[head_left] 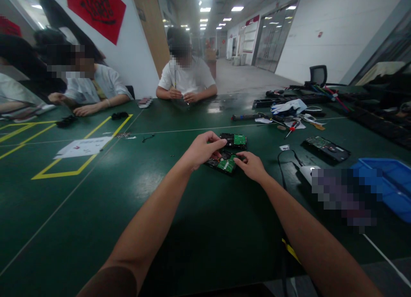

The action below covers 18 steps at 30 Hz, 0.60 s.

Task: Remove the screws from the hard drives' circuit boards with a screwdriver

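A hard drive (228, 164) with a green circuit board lies on the green table in front of me, between my two hands. My left hand (205, 150) is closed at its left side, thumb stretched across above it, other fingers bent down onto the drive and partly hidden. At the right edge, my right hand (252, 165) grips the same drive between thumb and fingers. Just behind it rests a second hard drive (240, 140), also with a green board, close to my left thumb. A third hard drive (327, 149) lies apart on the right.
Right of me are a blue plastic bin (390, 181), a cabled device (308, 172), a red screwdriver (293, 127) and a glove (289, 107). A paper sheet (84, 147) lies left by yellow tape. Across the table sits a person (188, 76); others sit at left.
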Motion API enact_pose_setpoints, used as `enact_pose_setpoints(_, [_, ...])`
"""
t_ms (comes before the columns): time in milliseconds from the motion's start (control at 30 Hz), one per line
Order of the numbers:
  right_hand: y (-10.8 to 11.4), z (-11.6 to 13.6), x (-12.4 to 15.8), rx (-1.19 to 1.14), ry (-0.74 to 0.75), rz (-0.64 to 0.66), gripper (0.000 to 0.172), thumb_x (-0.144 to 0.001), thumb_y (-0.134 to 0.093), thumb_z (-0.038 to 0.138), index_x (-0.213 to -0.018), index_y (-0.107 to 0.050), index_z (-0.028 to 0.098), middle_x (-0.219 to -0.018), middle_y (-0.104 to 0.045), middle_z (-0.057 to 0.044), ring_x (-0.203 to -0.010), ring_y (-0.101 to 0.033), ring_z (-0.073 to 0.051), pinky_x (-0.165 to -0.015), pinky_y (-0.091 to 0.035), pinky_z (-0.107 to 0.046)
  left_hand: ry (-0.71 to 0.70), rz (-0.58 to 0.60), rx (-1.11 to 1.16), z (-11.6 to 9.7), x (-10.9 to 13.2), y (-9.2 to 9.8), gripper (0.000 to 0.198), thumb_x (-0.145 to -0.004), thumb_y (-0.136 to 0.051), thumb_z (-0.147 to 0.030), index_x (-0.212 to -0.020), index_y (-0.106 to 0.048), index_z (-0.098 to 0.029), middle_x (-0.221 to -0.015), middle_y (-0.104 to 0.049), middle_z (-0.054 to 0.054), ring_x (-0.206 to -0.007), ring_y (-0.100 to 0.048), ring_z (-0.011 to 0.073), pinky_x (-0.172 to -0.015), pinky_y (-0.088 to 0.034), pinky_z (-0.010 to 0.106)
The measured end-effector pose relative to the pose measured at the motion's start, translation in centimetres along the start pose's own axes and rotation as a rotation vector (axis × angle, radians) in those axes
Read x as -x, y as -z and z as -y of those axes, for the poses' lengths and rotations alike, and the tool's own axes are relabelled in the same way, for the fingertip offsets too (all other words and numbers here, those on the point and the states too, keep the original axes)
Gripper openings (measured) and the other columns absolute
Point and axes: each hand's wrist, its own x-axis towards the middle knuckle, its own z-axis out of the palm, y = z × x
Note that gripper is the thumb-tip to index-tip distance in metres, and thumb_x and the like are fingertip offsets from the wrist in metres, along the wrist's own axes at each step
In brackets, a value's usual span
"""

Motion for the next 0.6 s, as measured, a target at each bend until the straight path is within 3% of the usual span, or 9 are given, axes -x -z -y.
enact_pose_setpoints(300, [0.15, 0.30, 0.00, 0.006, -0.011, 0.008, 0.035, -0.092, -0.065, 0.043, -0.117, -0.070, 0.020, -0.113, -0.071, -0.009, -0.081, -0.066, -0.018, -0.076, -0.051, -0.032, -0.037, 0.056, 0.019, -0.41, 0.29, -0.03, 0.013, -0.093, -0.066, -0.028, -0.093, -0.066, -0.015, -0.073, -0.066, 0.003, -0.057, -0.064, 0.0100, -0.055, -0.050, 0.021])
enact_pose_setpoints(600, [0.00, 0.09, -0.05, 0.009, -0.008, -0.005, 0.035, -0.091, -0.065, 0.044, -0.116, -0.071, 0.021, -0.112, -0.072, -0.009, -0.079, -0.067, -0.017, -0.077, -0.052, -0.033, 0.016, 0.081, 0.169, -0.69, 0.33, -0.12, 0.012, -0.093, -0.060, -0.022, -0.104, -0.064, -0.018, -0.109, -0.070, 0.009, -0.061, -0.069, 0.0103, -0.054, -0.052, 0.022])
